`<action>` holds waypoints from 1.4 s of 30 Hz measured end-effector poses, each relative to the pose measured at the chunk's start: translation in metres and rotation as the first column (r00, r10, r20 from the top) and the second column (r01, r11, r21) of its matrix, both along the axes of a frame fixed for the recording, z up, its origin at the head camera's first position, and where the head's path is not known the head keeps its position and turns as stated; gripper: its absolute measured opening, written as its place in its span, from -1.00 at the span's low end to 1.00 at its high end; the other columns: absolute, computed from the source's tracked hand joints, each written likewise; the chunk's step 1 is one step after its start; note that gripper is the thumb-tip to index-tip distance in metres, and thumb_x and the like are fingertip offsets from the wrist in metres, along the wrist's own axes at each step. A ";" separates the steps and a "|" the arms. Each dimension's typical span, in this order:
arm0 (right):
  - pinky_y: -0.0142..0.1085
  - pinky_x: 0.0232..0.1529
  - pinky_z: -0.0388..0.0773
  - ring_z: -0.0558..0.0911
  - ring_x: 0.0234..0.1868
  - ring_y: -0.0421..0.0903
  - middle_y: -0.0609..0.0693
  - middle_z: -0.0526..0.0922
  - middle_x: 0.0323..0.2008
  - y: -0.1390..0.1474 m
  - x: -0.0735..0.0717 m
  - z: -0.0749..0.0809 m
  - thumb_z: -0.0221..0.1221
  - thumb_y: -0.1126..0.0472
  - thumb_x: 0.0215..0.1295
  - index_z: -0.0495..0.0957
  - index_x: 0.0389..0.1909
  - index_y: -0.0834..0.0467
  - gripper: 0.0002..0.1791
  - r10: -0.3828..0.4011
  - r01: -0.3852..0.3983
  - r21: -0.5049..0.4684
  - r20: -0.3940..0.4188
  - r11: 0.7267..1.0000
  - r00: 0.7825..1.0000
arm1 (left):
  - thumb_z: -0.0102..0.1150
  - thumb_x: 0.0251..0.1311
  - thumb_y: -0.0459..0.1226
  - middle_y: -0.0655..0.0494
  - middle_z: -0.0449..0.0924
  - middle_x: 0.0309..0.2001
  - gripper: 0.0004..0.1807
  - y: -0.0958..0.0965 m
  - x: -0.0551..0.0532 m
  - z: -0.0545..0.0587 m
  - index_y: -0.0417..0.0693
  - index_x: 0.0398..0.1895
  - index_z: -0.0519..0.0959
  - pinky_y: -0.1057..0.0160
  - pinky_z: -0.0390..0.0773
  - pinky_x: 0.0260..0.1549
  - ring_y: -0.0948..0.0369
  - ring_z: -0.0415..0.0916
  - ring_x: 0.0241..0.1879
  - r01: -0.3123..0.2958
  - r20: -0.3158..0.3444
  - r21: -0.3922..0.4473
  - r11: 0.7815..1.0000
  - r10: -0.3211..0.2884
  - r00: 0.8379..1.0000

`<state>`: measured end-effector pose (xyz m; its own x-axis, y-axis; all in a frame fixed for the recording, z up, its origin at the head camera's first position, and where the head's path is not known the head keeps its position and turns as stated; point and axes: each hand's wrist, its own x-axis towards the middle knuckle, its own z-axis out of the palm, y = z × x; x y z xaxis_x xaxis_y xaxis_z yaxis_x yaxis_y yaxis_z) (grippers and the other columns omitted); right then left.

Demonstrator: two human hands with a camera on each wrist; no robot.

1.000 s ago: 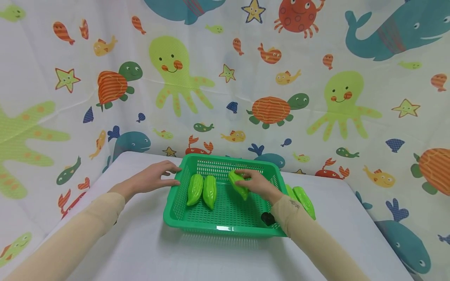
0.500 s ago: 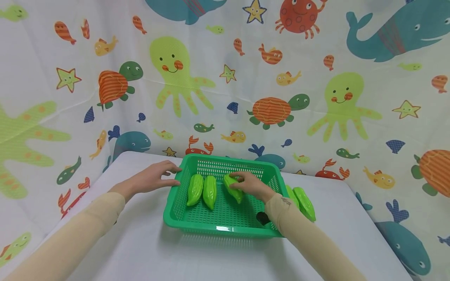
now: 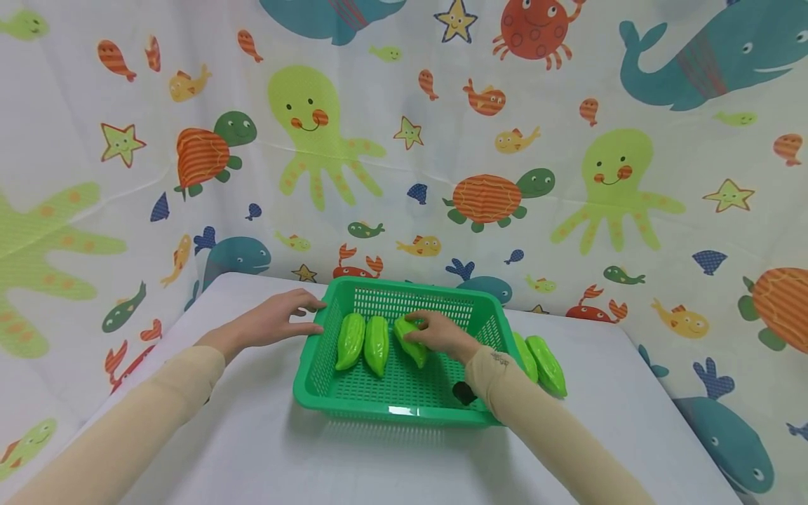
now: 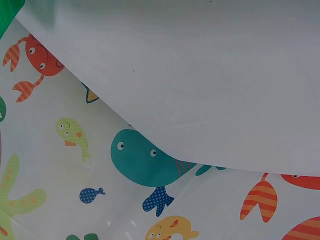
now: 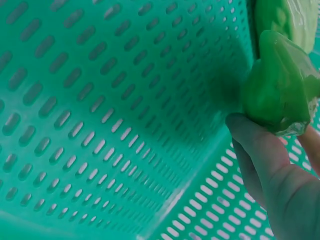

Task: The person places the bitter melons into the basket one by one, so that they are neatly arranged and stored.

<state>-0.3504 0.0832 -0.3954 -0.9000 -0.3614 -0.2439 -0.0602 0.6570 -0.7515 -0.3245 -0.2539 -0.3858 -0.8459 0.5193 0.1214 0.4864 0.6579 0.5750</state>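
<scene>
Table [image 3: 290, 456]: smooth, flat, white.
Basket [image 3: 344, 405]: green plastic, rectangular, slotted through walls and floor; seemingly part-filled.
Left hand [image 3: 271, 320]: relaxed, loosely spread, touching the basket at 10 o'clock.
Right hand [image 3: 445, 333]: pinching a third gourd [image 3: 412, 349] inside, near centre.
Inner gourds [image 3: 377, 344]: two, lying towards 9 o'clock, apparently done; bumpy, glossy, tapered.
Outer gourds [image 3: 547, 365]: two, beside the basket at 3 o'clock (one partly hidden), apparently what remains.

Wht tbl [image 3: 252, 435], sea-animal-print bkgd cloth [image 3: 429, 158]
</scene>
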 end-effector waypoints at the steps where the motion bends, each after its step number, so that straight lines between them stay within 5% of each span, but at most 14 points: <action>1: -0.12 -0.04 0.62 0.55 0.06 0.04 0.19 0.50 0.13 -0.001 0.001 0.000 0.25 0.15 0.31 0.44 0.31 0.10 -0.46 0.005 -0.005 0.005 -0.002 1.000 1.000 | 0.24 0.25 0.05 -0.15 0.48 0.16 -0.33 0.000 0.001 0.000 -0.27 0.23 0.47 -0.05 0.58 0.06 -0.12 0.48 0.12 0.000 0.002 0.001 1.000 0.000 1.000; 18: -0.13 -0.02 0.61 0.57 0.03 0.04 0.14 0.54 0.15 -0.011 0.010 0.003 0.28 0.13 0.28 0.33 0.36 0.15 -0.35 0.121 -0.097 0.227 -0.097 0.969 0.988 | 0.23 0.25 0.05 -0.14 0.48 0.15 -0.34 0.005 0.012 0.002 -0.26 0.23 0.46 -0.08 0.57 0.07 -0.11 0.48 0.12 -0.019 0.006 -0.005 1.000 0.019 1.000; 27: -0.20 -0.16 0.67 0.63 -0.08 0.01 0.19 0.49 0.17 -0.012 0.015 0.003 0.29 0.13 0.28 0.25 0.40 0.16 -0.29 0.094 -0.090 0.161 -0.018 0.983 0.995 | 0.24 0.25 0.03 -0.14 0.48 0.14 -0.35 0.007 0.020 0.003 -0.26 0.22 0.47 -0.10 0.56 0.07 -0.12 0.48 0.11 -0.023 0.011 0.004 1.000 0.023 1.000; 42: -0.17 -0.20 0.70 0.50 0.19 0.19 0.28 0.35 0.30 -0.007 0.013 0.005 0.28 0.14 0.31 0.24 0.42 0.15 -0.29 0.063 -0.067 0.070 0.053 0.995 0.997 | 0.24 0.25 0.05 -0.14 0.48 0.15 -0.35 0.008 0.019 0.002 -0.25 0.22 0.47 -0.08 0.57 0.06 -0.13 0.48 0.12 -0.025 0.010 -0.004 1.000 0.025 1.000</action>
<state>-0.3374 0.0758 -0.3903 -0.8609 -0.3987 -0.3161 -0.0676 0.7054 -0.7056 -0.3058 -0.2463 -0.3834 -0.8600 0.4981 0.1109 0.4638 0.6722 0.5771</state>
